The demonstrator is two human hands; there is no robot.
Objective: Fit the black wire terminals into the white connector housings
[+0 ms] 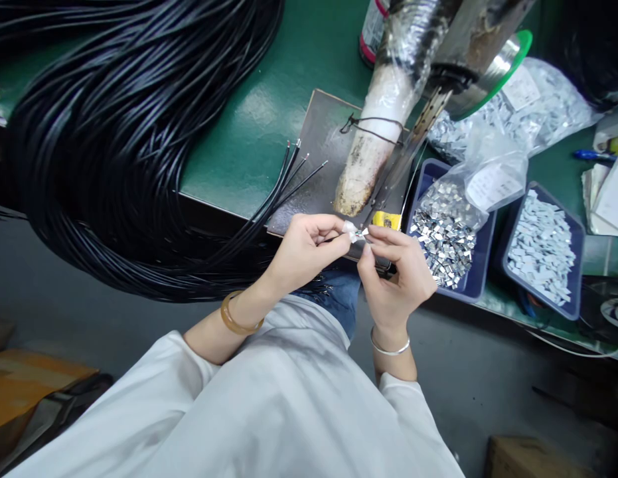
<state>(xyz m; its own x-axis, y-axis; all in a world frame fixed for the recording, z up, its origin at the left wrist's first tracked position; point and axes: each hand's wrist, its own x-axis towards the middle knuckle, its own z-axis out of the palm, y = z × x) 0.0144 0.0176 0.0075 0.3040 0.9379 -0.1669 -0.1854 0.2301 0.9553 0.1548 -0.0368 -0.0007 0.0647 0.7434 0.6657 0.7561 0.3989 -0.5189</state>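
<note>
Metal piece [361, 233] between fingers [387, 234]

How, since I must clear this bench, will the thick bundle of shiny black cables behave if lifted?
The thick bundle of shiny black cables will probably flop, since it curves over the edge of the green bench. It is likely heavy, given how many cables lie together. Their smooth gloss suggests they might slide apart.

Green desk [229, 159]: moderately bright, with a soft glare patch.
Black cables [104, 133]: streaked with bluish-white highlights.
Floor [448, 372]: dim and grey.
Small metallic piece [361, 234] between the fingers [333, 249]: too blurred for detail.
Frame edges: wide-angle stretching.
</note>
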